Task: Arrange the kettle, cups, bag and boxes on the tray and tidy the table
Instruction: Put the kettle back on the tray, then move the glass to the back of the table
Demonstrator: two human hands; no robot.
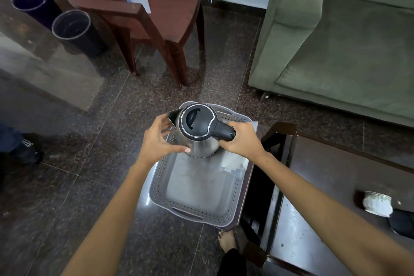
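Both bare forearms reach forward from the bottom edge toward a grey perforated plastic tray (197,210) on a small dark surface (143,204). Left hand (160,139) is spread, its fingers (179,149) pressed against the low side of the brushed steel kettle with a black lid (197,127), thumb up by the spout; it steadies rather than grips. Between the two hands the kettle stands upright at the tray's far end, whether resting or just clear I cannot tell. Right hand (243,141) is wrapped closed round the black handle, which is the proper hold. Steel walls look smooth and slippery, so the handle should carry the weight, which I judge modest, though water inside would not show. Under the right fingers lies a pale flat bag or paper (233,163) in the tray. Well right of the fingers a white ceramic cup (377,203) sits on a larger dark wooden surface (313,186); it looks fragile.
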